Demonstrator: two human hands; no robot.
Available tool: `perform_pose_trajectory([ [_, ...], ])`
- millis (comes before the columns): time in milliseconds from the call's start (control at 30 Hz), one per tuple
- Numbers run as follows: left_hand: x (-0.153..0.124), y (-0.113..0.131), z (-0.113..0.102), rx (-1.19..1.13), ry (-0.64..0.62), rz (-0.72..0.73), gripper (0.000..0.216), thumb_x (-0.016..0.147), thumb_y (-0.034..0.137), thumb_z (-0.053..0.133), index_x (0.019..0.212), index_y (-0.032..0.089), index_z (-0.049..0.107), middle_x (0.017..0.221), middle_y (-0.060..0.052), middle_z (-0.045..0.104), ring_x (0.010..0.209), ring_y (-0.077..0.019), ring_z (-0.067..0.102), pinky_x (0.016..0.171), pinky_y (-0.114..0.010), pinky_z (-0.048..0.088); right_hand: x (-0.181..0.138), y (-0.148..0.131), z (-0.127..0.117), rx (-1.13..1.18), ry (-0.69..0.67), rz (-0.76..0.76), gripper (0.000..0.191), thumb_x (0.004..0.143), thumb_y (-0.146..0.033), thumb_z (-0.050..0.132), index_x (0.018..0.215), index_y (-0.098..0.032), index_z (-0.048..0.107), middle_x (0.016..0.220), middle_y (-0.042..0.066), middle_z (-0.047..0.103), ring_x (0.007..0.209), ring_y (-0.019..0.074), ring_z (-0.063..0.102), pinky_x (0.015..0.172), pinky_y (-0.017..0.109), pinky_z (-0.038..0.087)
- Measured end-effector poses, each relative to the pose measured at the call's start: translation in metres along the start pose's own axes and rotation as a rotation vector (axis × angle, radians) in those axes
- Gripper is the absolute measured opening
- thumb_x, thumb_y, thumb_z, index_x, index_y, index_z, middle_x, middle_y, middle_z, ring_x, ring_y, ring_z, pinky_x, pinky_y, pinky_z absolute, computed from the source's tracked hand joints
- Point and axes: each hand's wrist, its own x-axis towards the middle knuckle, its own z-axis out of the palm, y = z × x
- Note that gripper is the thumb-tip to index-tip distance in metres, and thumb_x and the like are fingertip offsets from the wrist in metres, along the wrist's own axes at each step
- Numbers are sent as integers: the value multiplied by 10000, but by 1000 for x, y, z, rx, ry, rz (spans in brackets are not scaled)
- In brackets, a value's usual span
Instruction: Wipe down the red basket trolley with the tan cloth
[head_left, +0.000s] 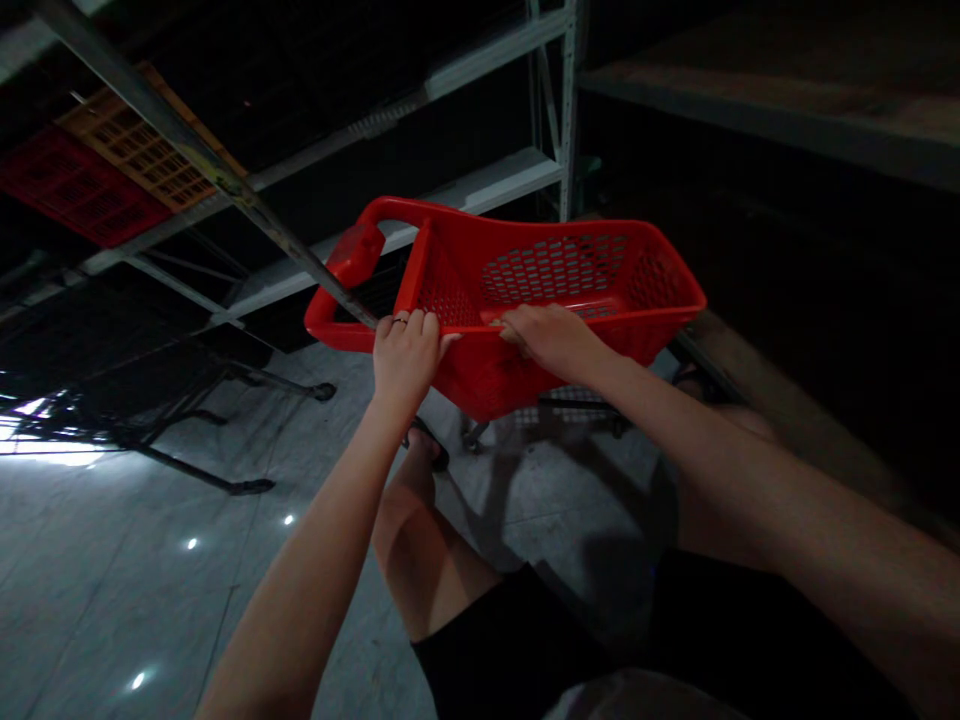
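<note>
A red plastic shopping cart (510,365) with a perforated basket stands in front of my legs, its handle end to the left. My left hand (407,355), with a ring on one finger, is closed over the near rim beside the handle end. A long metal pole (277,232) slants down from the upper left across the cart's handle and ends at this hand. Whether my fingers also hold the pole, I cannot tell. Farther right along the same rim, my right hand (555,337) is wrapped over the edge. The basket's visible inside holds nothing I can make out.
Behind the cart runs a metal shelf rack (510,180). A yellow crate (150,140) and a red crate (82,185) sit at the upper left. Dark metal frame legs (195,470) stand on the tiled floor (150,590). A ledge (787,110) lies at right.
</note>
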Motion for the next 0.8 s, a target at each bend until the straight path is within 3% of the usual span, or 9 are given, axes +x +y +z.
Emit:
perform_pose_trajectory([
  [233,0,1,1,-71,14,-40,405,1069,509,403,987,196,647,975,-176,694,1009,-382,631,927,-522,454,-113,143,-27,-303,-8,121,278,1019,-321,501,1150,-132,657,1057,174,737,985,303,663,876,421,445],
  [300,-1,2,0,-90,9,-49,370,1065,486,424,984,199,644,978,-172,690,1015,-381,633,946,-527,452,-135,171,-35,-304,-14,101,314,1047,-334,437,1135,-135,663,1085,200,732,1004,300,654,906,431,452],
  [367,-2,3,0,-110,5,-67,345,1062,469,438,977,203,640,983,-169,687,1026,-382,632,964,-532,448,-142,181,-38,-292,3,79,368,1072,-343,374,1108,-125,668,1077,213,723,1009,296,641,935,429,463],
  [467,-2,4,2,-118,13,-99,344,1059,475,440,976,200,630,991,-171,682,1047,-393,624,988,-548,438,-125,158,-30,-293,31,59,379,1078,-323,368,1063,-97,672,1014,198,710,977,287,629,932,409,479],
  [700,-4,-15,12,-89,66,-69,332,1049,489,454,920,220,598,950,-146,680,981,-372,611,977,-539,429,-15,4,13,-152,61,17,303,1082,-206,382,1108,-118,671,1034,145,734,958,250,635,841,363,420],
  [800,-7,-33,14,-64,28,-50,351,1056,489,412,919,223,596,959,-142,681,988,-362,613,996,-523,420,9,-29,20,-104,86,-45,393,1117,-240,291,1194,-102,651,1078,151,726,968,248,643,829,363,407],
])
